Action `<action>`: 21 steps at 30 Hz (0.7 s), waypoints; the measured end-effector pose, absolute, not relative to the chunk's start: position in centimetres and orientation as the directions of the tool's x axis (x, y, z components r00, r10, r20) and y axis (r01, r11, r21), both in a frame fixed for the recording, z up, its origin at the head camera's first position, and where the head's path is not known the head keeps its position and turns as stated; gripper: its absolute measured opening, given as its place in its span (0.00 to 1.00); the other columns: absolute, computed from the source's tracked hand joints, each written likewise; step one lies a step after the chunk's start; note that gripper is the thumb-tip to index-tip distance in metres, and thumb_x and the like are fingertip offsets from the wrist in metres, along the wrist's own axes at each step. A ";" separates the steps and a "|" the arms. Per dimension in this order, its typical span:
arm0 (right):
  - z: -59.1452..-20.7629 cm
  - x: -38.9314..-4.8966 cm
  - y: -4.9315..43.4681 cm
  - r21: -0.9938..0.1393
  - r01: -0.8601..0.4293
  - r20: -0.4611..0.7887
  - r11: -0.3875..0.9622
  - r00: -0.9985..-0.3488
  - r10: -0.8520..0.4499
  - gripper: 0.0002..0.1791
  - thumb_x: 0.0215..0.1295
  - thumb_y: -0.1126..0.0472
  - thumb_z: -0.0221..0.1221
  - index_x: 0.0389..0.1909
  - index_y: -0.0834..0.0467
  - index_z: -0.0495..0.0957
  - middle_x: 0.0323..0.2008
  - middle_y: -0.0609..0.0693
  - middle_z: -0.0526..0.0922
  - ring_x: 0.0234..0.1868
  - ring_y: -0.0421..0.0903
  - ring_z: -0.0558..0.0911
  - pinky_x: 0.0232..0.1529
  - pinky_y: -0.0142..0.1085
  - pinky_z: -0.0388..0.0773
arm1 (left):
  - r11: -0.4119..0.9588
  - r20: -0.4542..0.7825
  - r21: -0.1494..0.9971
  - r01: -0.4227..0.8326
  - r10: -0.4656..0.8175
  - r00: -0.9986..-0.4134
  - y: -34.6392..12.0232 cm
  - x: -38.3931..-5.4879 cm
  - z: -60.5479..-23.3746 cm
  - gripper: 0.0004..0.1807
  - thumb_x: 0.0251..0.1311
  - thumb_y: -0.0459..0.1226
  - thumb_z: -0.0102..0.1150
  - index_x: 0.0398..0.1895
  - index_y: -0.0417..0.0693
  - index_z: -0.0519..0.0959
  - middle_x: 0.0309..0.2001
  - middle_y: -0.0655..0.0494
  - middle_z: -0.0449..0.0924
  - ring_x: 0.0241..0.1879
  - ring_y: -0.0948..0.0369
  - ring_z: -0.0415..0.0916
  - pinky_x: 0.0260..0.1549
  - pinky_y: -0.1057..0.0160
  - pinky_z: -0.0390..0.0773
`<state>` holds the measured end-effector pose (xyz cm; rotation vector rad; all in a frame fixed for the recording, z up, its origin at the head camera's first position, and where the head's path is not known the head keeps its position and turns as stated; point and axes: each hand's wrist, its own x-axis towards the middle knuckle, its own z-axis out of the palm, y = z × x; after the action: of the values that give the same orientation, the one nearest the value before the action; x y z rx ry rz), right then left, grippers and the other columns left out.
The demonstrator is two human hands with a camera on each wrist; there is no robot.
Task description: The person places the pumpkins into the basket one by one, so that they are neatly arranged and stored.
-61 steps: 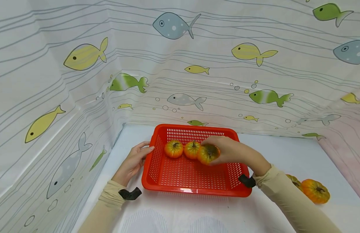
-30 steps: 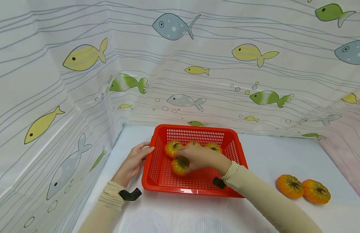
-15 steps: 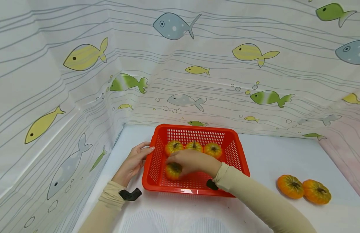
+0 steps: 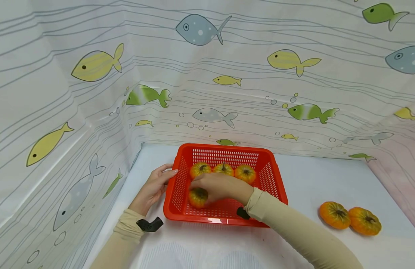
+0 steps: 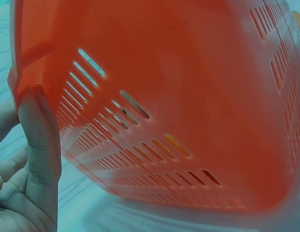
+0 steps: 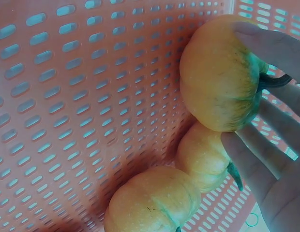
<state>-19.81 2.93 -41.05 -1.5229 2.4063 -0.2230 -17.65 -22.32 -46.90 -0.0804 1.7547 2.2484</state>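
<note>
My left hand (image 4: 157,188) holds the left rim of a red plastic basket (image 4: 224,221); in the left wrist view its fingers (image 5: 39,130) touch the rim's outer side. Inside the basket, my right hand (image 4: 216,187) grips a small orange pumpkin (image 4: 198,198) near the front left corner. The right wrist view shows thumb and fingertips round this pumpkin (image 6: 215,77), its dark stem facing the palm. Along the back wall sit three more pumpkins: a left one (image 4: 200,170), a middle one (image 4: 224,169) partly behind my hand, and a right one (image 4: 245,173).
Two pumpkins lie side by side on the white table to the right of the basket, a nearer-in one (image 4: 335,215) and an outer one (image 4: 364,221). Fish-printed curtains (image 4: 247,101) stand behind and at both sides.
My right hand has let go of the right back-row pumpkin and brought another to the basket's front left, shifting slightly left and down since. My left hand stays at the rim.
</note>
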 end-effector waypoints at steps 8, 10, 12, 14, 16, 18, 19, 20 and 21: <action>-41.0 -19.7 2.9 -0.289 -0.845 -0.165 0.451 -0.420 -0.892 0.29 0.61 0.49 0.73 0.63 0.50 0.80 0.57 0.44 0.85 0.59 0.39 0.82 0.66 0.32 0.78 | -0.212 -0.220 0.942 -0.259 0.191 -0.957 -22.4 -17.6 -46.9 0.21 0.76 0.39 0.57 0.65 0.43 0.67 0.47 0.56 0.89 0.40 0.63 0.90 0.43 0.62 0.89; -41.0 -19.7 2.9 -0.291 -0.843 -0.166 0.452 -0.421 -0.892 0.29 0.61 0.49 0.74 0.63 0.50 0.80 0.57 0.44 0.85 0.59 0.39 0.82 0.66 0.32 0.78 | -0.213 -0.220 0.942 -0.259 0.191 -0.957 -22.4 -17.6 -46.9 0.21 0.76 0.39 0.57 0.65 0.43 0.67 0.46 0.56 0.89 0.40 0.63 0.90 0.43 0.62 0.89; -41.0 -19.7 2.9 -0.296 -0.842 -0.166 0.452 -0.420 -0.892 0.29 0.61 0.49 0.74 0.62 0.50 0.80 0.57 0.44 0.85 0.59 0.39 0.82 0.66 0.32 0.78 | -0.212 -0.220 0.942 -0.260 0.192 -0.956 -22.4 -17.6 -47.0 0.21 0.76 0.39 0.57 0.65 0.43 0.67 0.46 0.57 0.89 0.40 0.63 0.90 0.43 0.62 0.89; -41.1 -19.7 2.9 -0.306 -0.838 -0.167 0.453 -0.421 -0.892 0.29 0.61 0.49 0.74 0.62 0.51 0.80 0.57 0.45 0.85 0.59 0.39 0.82 0.66 0.31 0.78 | -0.212 -0.221 0.942 -0.261 0.192 -0.956 -22.3 -17.6 -47.0 0.21 0.76 0.39 0.57 0.65 0.43 0.67 0.46 0.57 0.89 0.40 0.63 0.90 0.43 0.62 0.89; -41.1 -19.7 3.0 -0.313 -0.834 -0.167 0.454 -0.423 -0.891 0.29 0.61 0.49 0.74 0.62 0.51 0.80 0.57 0.44 0.85 0.59 0.39 0.82 0.66 0.31 0.78 | -0.209 -0.224 0.942 -0.263 0.192 -0.955 -22.3 -17.7 -47.0 0.21 0.75 0.39 0.57 0.65 0.43 0.66 0.46 0.56 0.89 0.40 0.63 0.90 0.43 0.62 0.89; -41.1 -19.8 3.0 -0.319 -0.831 -0.166 0.456 -0.424 -0.890 0.29 0.61 0.48 0.73 0.62 0.51 0.80 0.57 0.44 0.85 0.59 0.39 0.82 0.66 0.31 0.78 | -0.203 -0.230 0.942 -0.268 0.190 -0.954 -22.3 -17.7 -47.0 0.22 0.75 0.40 0.58 0.66 0.43 0.66 0.47 0.56 0.89 0.41 0.62 0.90 0.44 0.61 0.89; -41.0 -19.8 3.0 -0.321 -0.829 -0.166 0.458 -0.426 -0.889 0.29 0.61 0.49 0.73 0.62 0.51 0.80 0.57 0.45 0.85 0.59 0.39 0.82 0.66 0.31 0.78 | -0.200 -0.234 0.942 -0.271 0.190 -0.954 -22.3 -17.7 -47.0 0.23 0.75 0.40 0.58 0.66 0.44 0.66 0.47 0.56 0.89 0.41 0.62 0.90 0.44 0.61 0.89; -41.0 -19.8 3.0 -0.320 -0.829 -0.166 0.459 -0.428 -0.888 0.29 0.61 0.49 0.73 0.62 0.51 0.80 0.57 0.45 0.85 0.59 0.40 0.82 0.66 0.32 0.78 | -0.197 -0.237 0.942 -0.273 0.189 -0.953 -22.3 -17.7 -46.9 0.23 0.75 0.41 0.59 0.66 0.44 0.66 0.48 0.56 0.89 0.41 0.62 0.90 0.44 0.61 0.89; -41.0 -19.8 3.0 -0.318 -0.829 -0.165 0.460 -0.429 -0.888 0.29 0.61 0.49 0.73 0.62 0.51 0.80 0.58 0.45 0.85 0.59 0.40 0.82 0.66 0.32 0.78 | -0.194 -0.239 0.942 -0.274 0.188 -0.953 -22.3 -17.7 -46.9 0.23 0.75 0.41 0.59 0.66 0.44 0.66 0.48 0.56 0.88 0.42 0.62 0.89 0.45 0.61 0.89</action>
<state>-19.76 2.96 -41.01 -1.4633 2.4059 -0.2711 -17.72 -22.32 -46.93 -0.1006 1.7727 2.2176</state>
